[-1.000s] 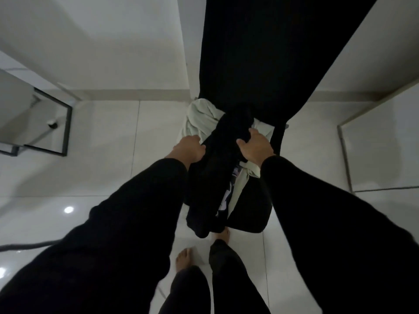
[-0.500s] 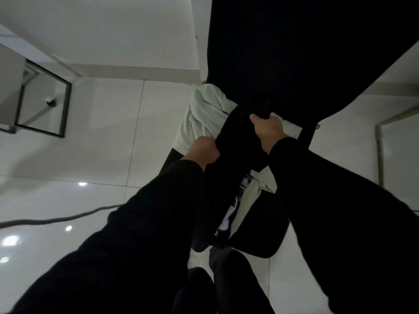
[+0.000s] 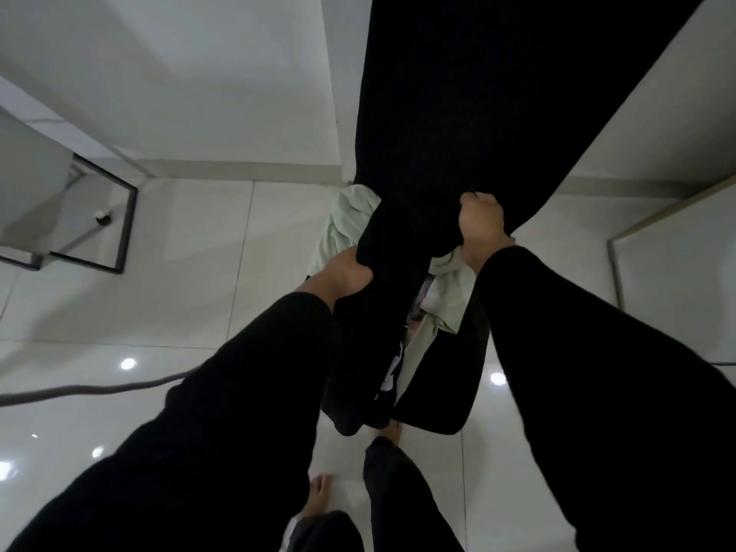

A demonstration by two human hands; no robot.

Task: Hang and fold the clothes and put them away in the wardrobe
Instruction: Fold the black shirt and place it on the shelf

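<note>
Two hands, both mine, clench one black garment (image 3: 398, 249) above the tiled floor (image 3: 191, 296): my left hand (image 3: 345, 274) fisted low on its bunched fabric, my right hand (image 3: 482, 225) fisted higher. One pale green garment (image 3: 344, 219) lies heaped beneath, touching it. My two bare feet show below.

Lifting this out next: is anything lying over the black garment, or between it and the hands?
Nothing visible between them: the left hand and right hand both grip the black garment directly. It sits above the pale green garment and the dark basket, nothing over it. The wardrobe cannot be identified.
</note>
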